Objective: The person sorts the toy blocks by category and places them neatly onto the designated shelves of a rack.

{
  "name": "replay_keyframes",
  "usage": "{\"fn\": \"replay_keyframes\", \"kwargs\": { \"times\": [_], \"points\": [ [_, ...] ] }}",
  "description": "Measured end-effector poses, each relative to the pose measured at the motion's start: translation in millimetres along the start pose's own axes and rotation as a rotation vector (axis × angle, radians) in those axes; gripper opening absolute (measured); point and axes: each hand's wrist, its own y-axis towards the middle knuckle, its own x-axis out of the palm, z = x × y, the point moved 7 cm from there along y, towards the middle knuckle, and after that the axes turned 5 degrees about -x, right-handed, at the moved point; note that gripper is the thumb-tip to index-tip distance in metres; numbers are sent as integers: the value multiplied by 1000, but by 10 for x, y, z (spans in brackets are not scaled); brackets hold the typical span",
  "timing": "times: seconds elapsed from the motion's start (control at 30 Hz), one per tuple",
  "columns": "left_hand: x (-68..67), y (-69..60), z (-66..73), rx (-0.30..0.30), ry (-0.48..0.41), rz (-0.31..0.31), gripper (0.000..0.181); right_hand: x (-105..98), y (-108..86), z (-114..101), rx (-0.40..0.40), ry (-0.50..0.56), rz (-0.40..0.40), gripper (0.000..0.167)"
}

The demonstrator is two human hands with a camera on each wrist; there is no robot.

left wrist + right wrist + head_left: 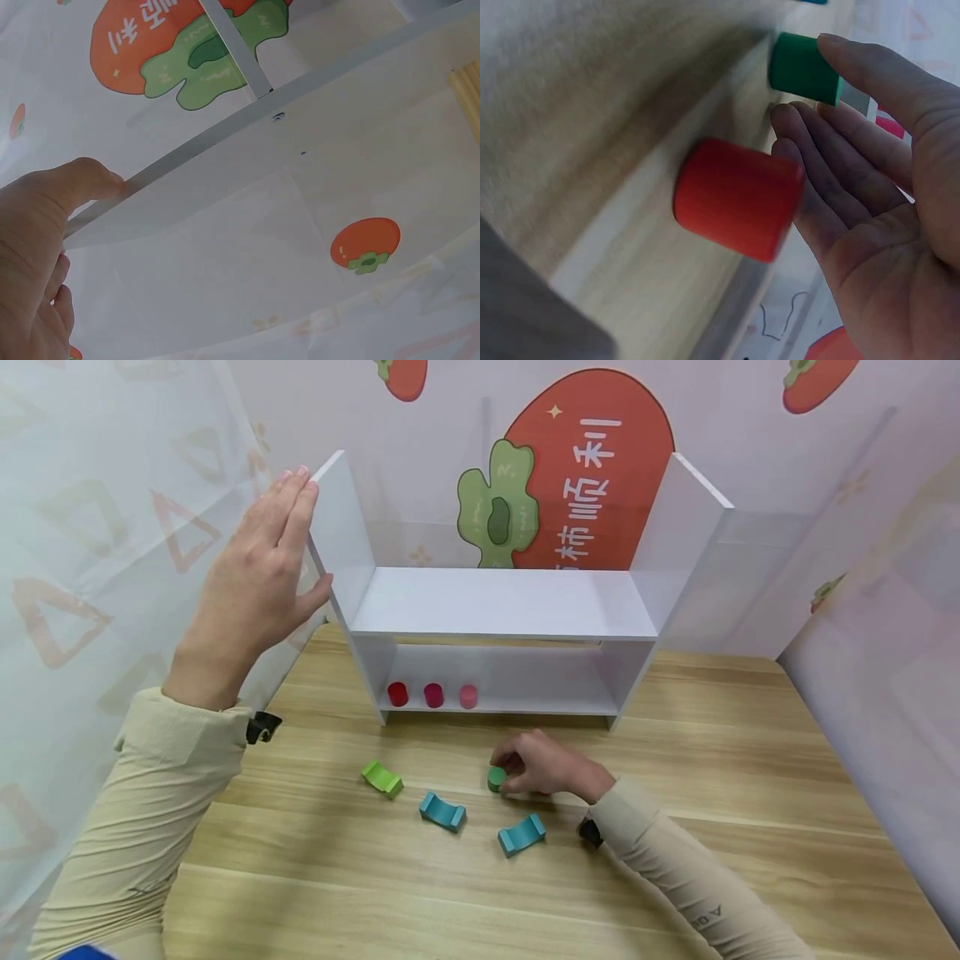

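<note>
Right hand: thumb and index finger pinch the green cylinder on the table, well inside its left and right edges. Left hand: fingers extended, touching the left panel of the shelf unit. Backdrop lettering reads 柿顺利; right-sleeve lettering is partly legible.

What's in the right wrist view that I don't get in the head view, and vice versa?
Only the right wrist view shows a red cylinder on the table close to the right hand.

Only the head view shows the left hand touching the side of the white shelf, and a lime-green curved block.

Both show the right hand at the green cylinder, and part of the wooden table top.
</note>
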Motion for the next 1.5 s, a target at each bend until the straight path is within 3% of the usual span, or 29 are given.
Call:
{"fn": "replay_keyframes", "kwargs": {
  "times": [0.4, 1.03, 1.27, 1.5],
  "points": [
    [0, -7, -4, -2, -2, 3, 91, -42, 23, -22, 8, 19, 20, 24],
    [-2, -6, -10, -7, 6, -6, 91, -577, 129, -65, 29, -41, 108, 23],
    [-12, -4, -8, -5, 9, -11, 93, -711, 209, 3, 92, -9, 160, 27],
    [-13, -11, 1, 4, 4, 7, 91, -818, 269, 92, 114, -41, 223, 26]
  ]
}}
